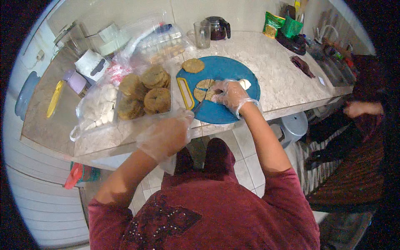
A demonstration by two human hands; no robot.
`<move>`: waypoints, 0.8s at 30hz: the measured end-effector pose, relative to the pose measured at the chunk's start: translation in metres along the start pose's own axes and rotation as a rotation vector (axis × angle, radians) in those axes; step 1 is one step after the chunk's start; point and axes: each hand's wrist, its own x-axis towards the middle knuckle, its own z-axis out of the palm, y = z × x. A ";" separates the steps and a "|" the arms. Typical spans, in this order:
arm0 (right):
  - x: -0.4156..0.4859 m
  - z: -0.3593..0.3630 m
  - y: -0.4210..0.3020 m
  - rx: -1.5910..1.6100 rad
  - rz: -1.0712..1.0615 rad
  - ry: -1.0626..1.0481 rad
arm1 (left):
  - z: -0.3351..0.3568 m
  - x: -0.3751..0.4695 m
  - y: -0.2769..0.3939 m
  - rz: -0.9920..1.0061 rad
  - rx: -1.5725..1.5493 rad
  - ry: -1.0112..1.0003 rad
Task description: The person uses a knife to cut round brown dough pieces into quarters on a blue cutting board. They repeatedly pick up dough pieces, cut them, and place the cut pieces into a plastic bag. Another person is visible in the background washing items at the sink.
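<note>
My left hand (172, 132), in a clear plastic glove, grips a knife (200, 105) at the near left side of a round blue cutting board (222, 114). The handle is hidden in my fist. My gloved right hand (231, 93) is over the board, its fingertips pressing on a flat brown patty (200, 94) cut into pieces. Part of that patty is under my fingers. A whole patty (193, 65) lies at the board's far left edge. Right of my fingers sits a small white piece (245, 83) of food. A yellow-rimmed handle slot (186, 93) is at the board's left.
Left of the board stands a clear container with stacked brown patties (157, 100), beside a plastic bag of white pieces (104, 109). A glass mug (202, 35) and a coffee pot (216, 28) stand behind. Another person's hand (364, 108) is at the right, near a grey stool (293, 126).
</note>
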 end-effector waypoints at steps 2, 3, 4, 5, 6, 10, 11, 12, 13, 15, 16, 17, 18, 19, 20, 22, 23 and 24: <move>-0.005 -0.003 -0.003 0.088 -0.037 0.068 | -0.018 -0.002 -0.009 -0.021 0.049 -0.135; -0.008 -0.003 -0.004 0.144 -0.067 0.118 | -0.024 0.005 -0.014 -0.006 0.082 -0.056; -0.011 -0.004 -0.004 0.187 -0.071 0.149 | -0.030 0.016 -0.021 0.010 0.120 0.036; -0.014 -0.006 -0.004 0.160 -0.061 0.208 | -0.033 0.031 -0.029 0.041 0.179 0.180; -0.015 -0.006 -0.004 0.122 -0.026 0.250 | -0.033 0.054 -0.035 0.053 0.124 0.188; -0.017 -0.011 -0.007 0.080 0.093 0.262 | -0.005 0.157 -0.055 -0.028 -0.132 0.237; -0.017 -0.012 -0.008 0.084 0.122 0.216 | 0.006 0.182 -0.058 -0.097 -0.136 0.182; -0.016 -0.014 -0.009 0.081 0.123 0.185 | 0.015 0.201 -0.064 -0.071 -0.122 0.182; -0.015 -0.015 -0.010 0.077 0.125 0.155 | 0.025 0.218 -0.067 -0.043 -0.108 0.180; -0.013 -0.016 -0.011 0.020 0.124 0.097 | 0.039 0.235 -0.072 -0.013 -0.099 0.199; -0.011 -0.016 -0.012 -0.022 0.104 0.080 | 0.043 0.236 -0.074 -0.013 -0.101 0.218; -0.009 -0.015 -0.013 -0.073 0.096 0.052 | 0.043 0.232 -0.075 -0.034 -0.088 0.188; -0.007 -0.014 -0.014 -0.016 0.102 0.021 | 0.041 0.227 -0.075 -0.010 -0.144 0.285; -0.004 -0.013 -0.014 -0.062 0.105 0.020 | 0.037 0.219 -0.075 -0.005 -0.183 0.331; 0.000 -0.012 -0.014 -0.116 0.108 0.019 | 0.030 0.210 -0.073 -0.015 -0.227 0.347; 0.009 -0.009 -0.014 -0.166 0.127 -0.009 | 0.017 0.189 -0.070 -0.151 -0.225 0.259; 0.015 -0.008 -0.013 -0.163 0.145 -0.036 | 0.012 0.179 -0.067 -0.219 -0.220 0.247; 0.021 -0.007 -0.012 -0.163 0.150 -0.059 | 0.011 0.169 -0.062 -0.172 -0.151 0.143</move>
